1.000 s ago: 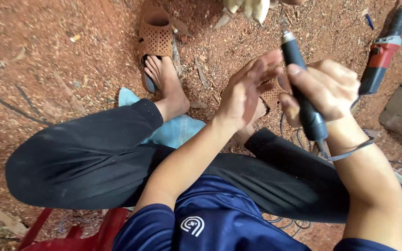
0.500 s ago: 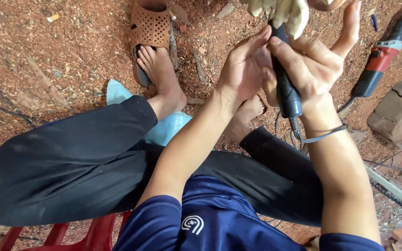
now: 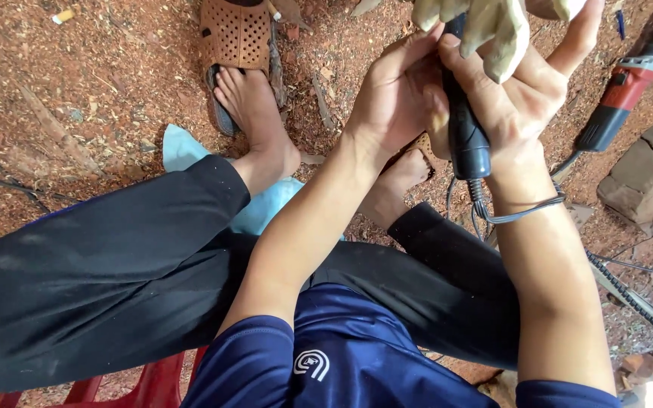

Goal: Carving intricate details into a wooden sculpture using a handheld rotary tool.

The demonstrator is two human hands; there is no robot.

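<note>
A black rotary handpiece (image 3: 464, 128) is gripped in the right hand (image 3: 512, 106), fingers curled round it; left hand (image 3: 394, 94) fingers rest alongside (loosely closed). The pale workpiece (image 3: 485, 26) above the fingertips could be gouged if grip slips.

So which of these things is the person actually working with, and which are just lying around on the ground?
In use:
- black corded hand tool, gripped in the right hand
- pale carved piece at the top edge, against the tool
- left hand, steadying alongside

Lying about:
- red and black power tool
- brown sandal
- light blue cloth
- block
- red plastic chair, sat on
</note>
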